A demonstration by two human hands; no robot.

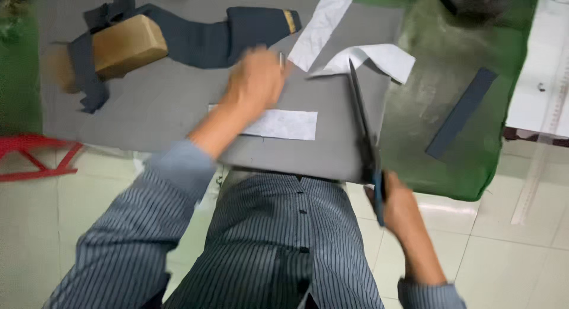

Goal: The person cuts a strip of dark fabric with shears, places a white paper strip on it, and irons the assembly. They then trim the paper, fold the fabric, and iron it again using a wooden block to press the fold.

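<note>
My right hand grips the blue handles of long dark scissors, whose blades lie along the right edge of a grey fabric sheet and point away from me. My left hand is blurred above the grey sheet, pinching a small thin white piece, perhaps chalk. Just below that hand a white rectangular paper piece lies flat on the sheet. White paper strips curl near the scissor tips.
A tan block sits on dark navy fabric pieces at the back left. A dark strip lies on the green table cover. A red stool stands at left, white rulers at right.
</note>
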